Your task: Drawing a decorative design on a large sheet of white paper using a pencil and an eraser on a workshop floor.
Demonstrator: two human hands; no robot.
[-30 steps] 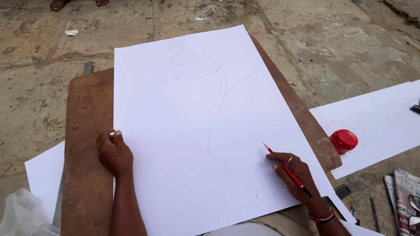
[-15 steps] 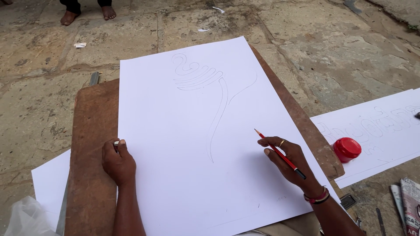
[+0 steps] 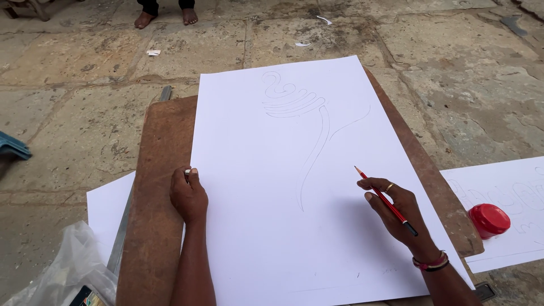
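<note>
A large white paper sheet (image 3: pixel 272 215) with a faint pencil sketch of curved lines (image 3: pixel 300 113) lies on a brown wooden board (image 3: pixel 156 170). My right hand (image 3: pixel 396 209) holds a red pencil (image 3: pixel 385 199), its tip raised just above the paper to the right of the long curved line. My left hand (image 3: pixel 188 195) rests closed at the paper's left edge, pinching a small white object, and presses down where paper meets board.
Stone-slab ground surrounds the board. A red lid (image 3: pixel 488 220) sits on another sketched sheet (image 3: pixel 510 198) at the right. A clear plastic bag (image 3: pixel 62 272) lies bottom left, with a white sheet (image 3: pixel 107 209) under the board. A person's bare feet (image 3: pixel 164 17) stand at the top.
My right hand with the pencil has lifted and shifted up the paper toward the sketch. My view has tilted, so the board appears lower. The left hand keeps its place at the paper edge.
</note>
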